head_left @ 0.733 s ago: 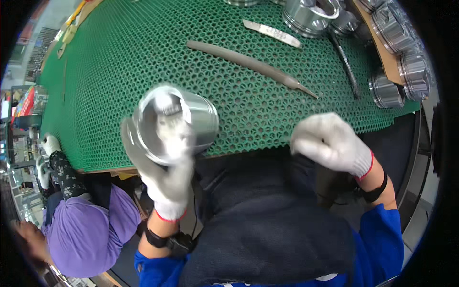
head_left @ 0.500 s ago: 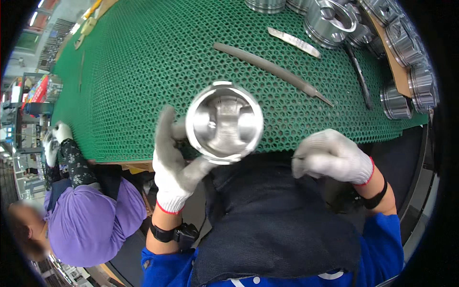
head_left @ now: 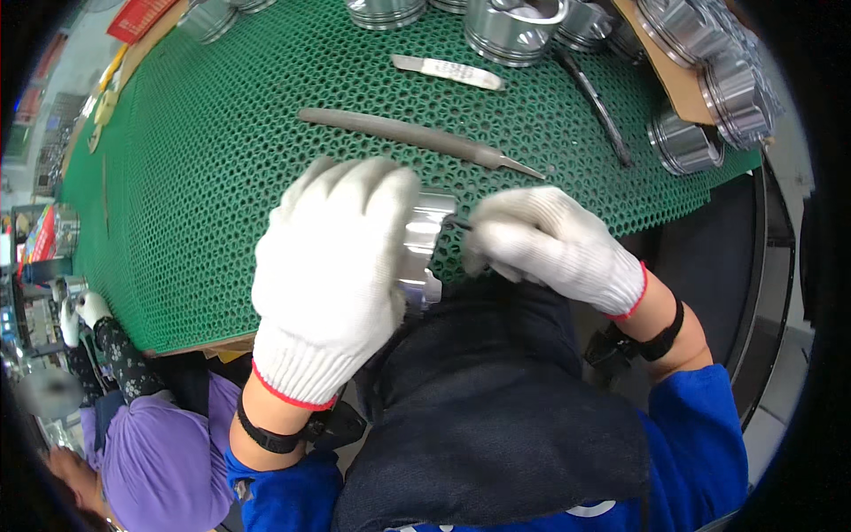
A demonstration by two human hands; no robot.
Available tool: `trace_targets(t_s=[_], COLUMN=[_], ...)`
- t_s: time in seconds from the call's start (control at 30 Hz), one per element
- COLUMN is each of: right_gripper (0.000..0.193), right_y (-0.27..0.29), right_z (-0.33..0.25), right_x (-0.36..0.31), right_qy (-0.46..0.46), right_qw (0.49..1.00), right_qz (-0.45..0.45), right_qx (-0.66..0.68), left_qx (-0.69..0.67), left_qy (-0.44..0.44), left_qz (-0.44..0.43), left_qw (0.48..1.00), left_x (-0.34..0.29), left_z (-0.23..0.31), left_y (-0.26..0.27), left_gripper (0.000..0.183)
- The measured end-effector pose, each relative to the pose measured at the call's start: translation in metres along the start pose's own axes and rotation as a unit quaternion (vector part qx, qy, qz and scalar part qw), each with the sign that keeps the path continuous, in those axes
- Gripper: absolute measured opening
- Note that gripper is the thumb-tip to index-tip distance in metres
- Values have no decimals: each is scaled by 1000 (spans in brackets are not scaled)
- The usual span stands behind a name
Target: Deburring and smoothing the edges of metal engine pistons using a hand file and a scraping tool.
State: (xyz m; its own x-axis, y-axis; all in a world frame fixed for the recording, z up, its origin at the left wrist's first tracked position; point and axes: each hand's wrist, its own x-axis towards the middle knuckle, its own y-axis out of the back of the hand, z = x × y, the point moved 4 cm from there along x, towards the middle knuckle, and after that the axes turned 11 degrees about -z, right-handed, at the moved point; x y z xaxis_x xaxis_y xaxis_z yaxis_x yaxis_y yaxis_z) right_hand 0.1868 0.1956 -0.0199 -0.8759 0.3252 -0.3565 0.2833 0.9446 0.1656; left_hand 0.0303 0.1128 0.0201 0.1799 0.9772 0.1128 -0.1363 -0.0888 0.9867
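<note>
Piston [head_left: 425, 244] is being gripped by the curled left hand [head_left: 328, 266] over the near edge of the table [head_left: 204, 204], apparently steadied for the right hand [head_left: 554, 244], which is pinching a thin dark tool [head_left: 457, 223] beside the rim. Other pistons [head_left: 737, 96] are flanking a cardboard panel [head_left: 667, 66]; whether it's boxing them is unclear.

Green mat [head_left: 204, 168] evenly and brightly lit. Glare thrown off the metal piston [head_left: 420, 244]. Black apron [head_left: 505, 408] rendered dark. Right hand [head_left: 554, 239] slightly blurred at the fingertips. Edges bent by fisheye, corners blacked out.
</note>
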Motion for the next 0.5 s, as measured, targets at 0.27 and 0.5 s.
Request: trace_targets(t_s=[0.27,0.5], right_gripper=[31,20], right_y=[-3,5], right_z=[-2,-13], right_x=[10,8], right_qy=[159,179], right_qw=[961,902], right_qz=[86,100], right_qx=[-209,-381], left_qx=[-32,-22], left_qy=[43,55], left_qz=[-84,-239], left_qw=[995,969], left_x=[30,75], left_z=[-6,-22], left_y=[5,0], left_gripper=[34,43])
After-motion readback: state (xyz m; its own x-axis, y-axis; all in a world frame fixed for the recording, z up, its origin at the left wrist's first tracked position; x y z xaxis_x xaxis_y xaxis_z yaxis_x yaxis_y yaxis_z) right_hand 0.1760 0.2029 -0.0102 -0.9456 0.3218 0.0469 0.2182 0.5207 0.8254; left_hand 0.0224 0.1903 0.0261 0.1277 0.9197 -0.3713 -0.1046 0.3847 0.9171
